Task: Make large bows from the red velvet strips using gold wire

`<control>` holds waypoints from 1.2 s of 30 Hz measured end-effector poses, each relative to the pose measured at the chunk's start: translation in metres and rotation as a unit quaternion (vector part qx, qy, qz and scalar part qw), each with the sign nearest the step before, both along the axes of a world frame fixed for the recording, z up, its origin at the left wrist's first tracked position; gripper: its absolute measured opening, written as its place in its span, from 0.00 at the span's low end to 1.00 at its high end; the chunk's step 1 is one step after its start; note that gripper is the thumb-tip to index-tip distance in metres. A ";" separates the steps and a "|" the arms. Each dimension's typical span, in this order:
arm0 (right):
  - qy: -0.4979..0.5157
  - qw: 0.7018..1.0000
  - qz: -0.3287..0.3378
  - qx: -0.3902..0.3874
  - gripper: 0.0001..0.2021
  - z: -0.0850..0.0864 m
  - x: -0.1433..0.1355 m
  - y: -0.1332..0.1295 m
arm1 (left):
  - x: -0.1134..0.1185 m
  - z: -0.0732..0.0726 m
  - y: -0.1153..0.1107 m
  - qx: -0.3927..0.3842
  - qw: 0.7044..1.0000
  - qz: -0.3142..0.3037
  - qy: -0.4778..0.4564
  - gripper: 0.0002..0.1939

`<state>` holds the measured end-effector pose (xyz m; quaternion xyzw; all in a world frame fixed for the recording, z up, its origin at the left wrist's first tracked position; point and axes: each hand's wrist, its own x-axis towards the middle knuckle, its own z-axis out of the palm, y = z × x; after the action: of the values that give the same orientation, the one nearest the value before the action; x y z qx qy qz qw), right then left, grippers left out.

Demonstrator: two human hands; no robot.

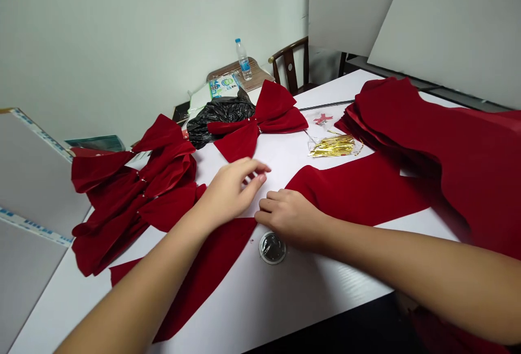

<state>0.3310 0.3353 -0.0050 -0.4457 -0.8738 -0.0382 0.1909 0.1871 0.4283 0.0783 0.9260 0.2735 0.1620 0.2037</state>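
Pale wall (142,33) fills the background above a white table (317,294); clock directions here are read over the view, centred on the person's hands. Biggest on the table is a stack of red cloth (407,120), between two and three o'clock. The red cloth in work (354,185) spreads towards three and towards seven to eight o'clock, narrowing at the hands, where its middle is hidden. At nine o'clock lies a pile of red bows (166,175), overlapping, with small pale beads at their centres; a single bow (280,109) lies at twelve.

The right hand (291,215) is closed over the narrowed middle of the red cloth, fingers curled, its fingertips out of sight. The left hand (230,188) is half open, thumb and forefinger apart, with nothing visible between them.

Among the containers, a crumpled black plastic bag (223,112) sits at eleven o'clock, its contents hidden. Beyond it, near twelve, stands a clear bottle (243,61) with a blue cap and label; its fill level cannot be told. A bundle of gold strips (334,146) lies at two. Close by at six is a round dish (272,248), pale-rimmed, with something dark inside. Smallest, between one and two, is a red cross-shaped piece (323,119).
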 end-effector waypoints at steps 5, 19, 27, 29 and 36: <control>0.003 1.000 0.001 -0.006 0.04 0.002 0.002 0.001 | 0.099 -0.018 0.042 -0.004 0.997 -0.042 0.071 0.10; 0.024 0.999 0.039 -0.018 0.08 0.012 0.009 0.001 | 0.181 -0.062 0.071 0.046 0.991 -0.026 0.119 0.05; 0.025 0.999 0.027 -0.033 0.05 0.008 0.009 0.001 | 0.153 -0.040 0.075 0.031 0.997 -0.025 0.071 0.04; 0.023 0.999 0.022 -0.027 0.05 0.006 0.008 0.002 | 0.141 -0.033 0.073 0.015 0.998 -0.014 0.051 0.03; 0.017 0.999 0.018 -0.022 0.05 0.002 0.006 0.003 | 0.110 -0.037 0.067 -0.058 0.997 0.051 0.012 0.03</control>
<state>0.3375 0.3384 -0.0034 -0.4348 -0.8788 -0.0078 0.1964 0.2974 0.4956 0.0416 0.8996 0.3315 0.1448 0.2448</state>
